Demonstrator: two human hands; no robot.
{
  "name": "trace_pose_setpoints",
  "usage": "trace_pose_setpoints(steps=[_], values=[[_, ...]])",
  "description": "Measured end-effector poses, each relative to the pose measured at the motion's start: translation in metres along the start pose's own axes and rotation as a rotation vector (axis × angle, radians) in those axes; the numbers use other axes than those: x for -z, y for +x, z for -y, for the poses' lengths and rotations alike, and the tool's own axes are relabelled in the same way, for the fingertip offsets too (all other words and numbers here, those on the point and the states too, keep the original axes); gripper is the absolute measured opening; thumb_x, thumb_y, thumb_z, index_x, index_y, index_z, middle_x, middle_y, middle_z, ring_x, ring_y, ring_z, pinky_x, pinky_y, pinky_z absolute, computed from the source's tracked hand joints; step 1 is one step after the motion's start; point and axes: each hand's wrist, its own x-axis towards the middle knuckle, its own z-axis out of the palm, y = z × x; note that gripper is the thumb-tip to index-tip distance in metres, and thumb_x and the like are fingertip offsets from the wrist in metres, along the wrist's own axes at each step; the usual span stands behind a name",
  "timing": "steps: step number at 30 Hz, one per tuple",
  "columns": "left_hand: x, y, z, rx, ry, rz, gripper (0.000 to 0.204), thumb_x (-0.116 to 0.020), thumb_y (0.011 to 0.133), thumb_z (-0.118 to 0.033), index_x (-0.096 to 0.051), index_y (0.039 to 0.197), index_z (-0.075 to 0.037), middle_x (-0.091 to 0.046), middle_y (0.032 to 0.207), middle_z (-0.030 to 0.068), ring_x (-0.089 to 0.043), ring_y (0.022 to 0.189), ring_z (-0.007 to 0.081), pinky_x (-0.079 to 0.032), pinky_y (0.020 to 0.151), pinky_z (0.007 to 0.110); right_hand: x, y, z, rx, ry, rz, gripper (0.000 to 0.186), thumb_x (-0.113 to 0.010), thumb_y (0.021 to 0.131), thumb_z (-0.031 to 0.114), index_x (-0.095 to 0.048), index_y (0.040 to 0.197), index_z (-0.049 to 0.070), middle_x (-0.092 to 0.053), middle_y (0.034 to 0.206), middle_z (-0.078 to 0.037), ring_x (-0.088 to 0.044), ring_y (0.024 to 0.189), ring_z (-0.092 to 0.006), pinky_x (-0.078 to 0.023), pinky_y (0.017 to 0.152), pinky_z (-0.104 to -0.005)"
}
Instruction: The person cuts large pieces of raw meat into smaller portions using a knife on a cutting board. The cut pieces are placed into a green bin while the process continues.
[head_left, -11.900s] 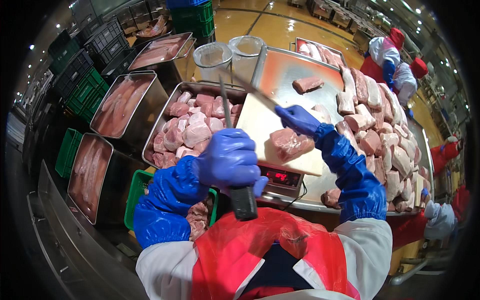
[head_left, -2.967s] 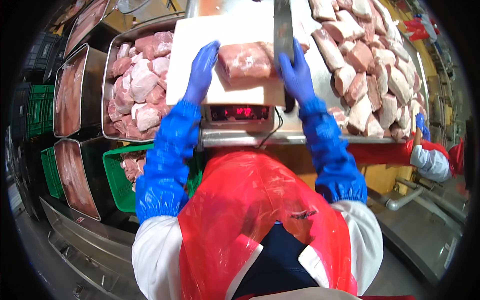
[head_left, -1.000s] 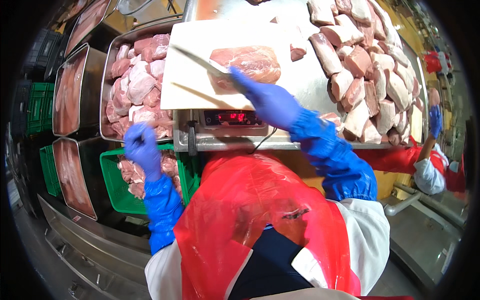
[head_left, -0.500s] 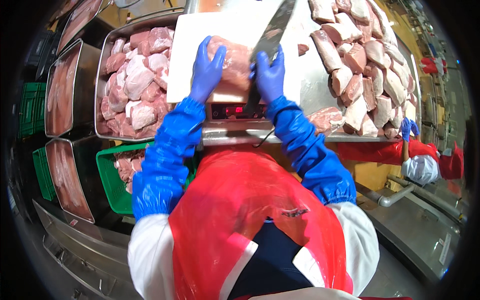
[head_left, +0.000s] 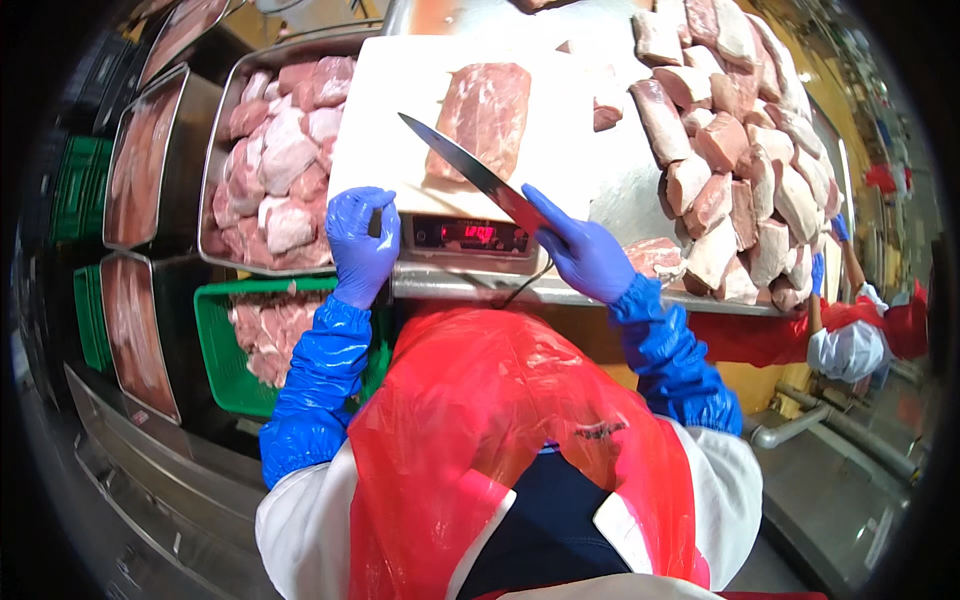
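Blue-gloved right hand (head_left: 585,255) grips a long steel knife (head_left: 470,172), its blade angled up and left over the near edge of the white cutting board (head_left: 400,130). Left hand (head_left: 362,240) is curled shut on a small dark handle (head_left: 374,222) at the near left corner of the red-digit scale (head_left: 470,238). Half a second ago both hands clasped the one pink slab of meat (head_left: 485,115); now it lies free on the board. Two metal trays (head_left: 215,170) hold cuts at left.
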Motion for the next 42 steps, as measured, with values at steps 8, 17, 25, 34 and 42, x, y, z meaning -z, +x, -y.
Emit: trace_pose_setpoints(steps=[8, 17, 25, 34, 42], values=[[-0.057, 0.024, -0.022, -0.017, 0.143, -0.138, 0.016, -0.076, 0.075, -0.007, -0.067, 0.087, -0.011, -0.063, 0.089, 0.0074, -0.062, 0.087, 0.0290, -0.050, 0.076, 0.042, 0.012, 0.035, 0.011, -0.015, -0.376, 0.250, 0.065, -0.048, 0.097, 0.012, -0.025, 0.157, 0.027, -0.065, 0.085, -0.028, -0.065, 0.072, -0.0454, -0.050, 0.064, -0.0524], [-0.046, 0.030, -0.050, 0.023, 0.024, -0.007, 0.022, -0.074, 0.074, -0.011, -0.066, 0.095, -0.011, -0.059, 0.096, 0.0099, -0.059, 0.089, 0.0300, -0.050, 0.078, 0.043, 0.058, -0.040, 0.011, -0.001, -0.130, 0.067, 0.076, -0.052, 0.092, 0.001, -0.023, 0.158, 0.023, -0.068, 0.087, -0.022, -0.067, 0.076, -0.0417, -0.053, 0.070, -0.0466], [-0.047, 0.038, 0.004, -0.116, -0.068, 0.028, 0.017, -0.070, 0.070, -0.002, -0.060, 0.083, -0.009, -0.058, 0.078, 0.0100, -0.060, 0.078, 0.0312, -0.050, 0.072, 0.042, -0.052, 0.110, 0.055, -0.094, -0.186, -0.064, 0.081, -0.056, 0.088, 0.006, -0.015, 0.158, 0.014, -0.065, 0.088, -0.031, -0.066, 0.082, -0.0451, -0.052, 0.075, -0.0522], [-0.028, 0.039, -0.009, 0.034, -0.523, 0.150, 0.007, -0.066, 0.076, 0.000, -0.059, 0.077, -0.002, -0.056, 0.071, 0.0063, -0.054, 0.064, 0.0131, -0.045, 0.061, 0.028, -0.001, 0.014, 0.057, -0.205, -0.598, 0.388, 0.092, -0.052, 0.084, -0.002, -0.008, 0.160, 0.028, -0.068, 0.082, -0.021, -0.068, 0.071, -0.0385, -0.053, 0.064, -0.0498], [0.008, 0.031, -0.013, 0.293, -0.275, -0.117, 0.011, -0.065, 0.081, -0.005, -0.063, 0.091, -0.006, -0.061, 0.088, 0.0091, -0.060, 0.083, 0.0220, -0.050, 0.074, 0.034, -0.013, 0.049, 0.035, -0.095, -0.488, 0.336, 0.094, -0.055, 0.083, 0.001, -0.008, 0.160, 0.027, -0.068, 0.080, -0.025, -0.068, 0.071, -0.0410, -0.053, 0.064, -0.0512]])
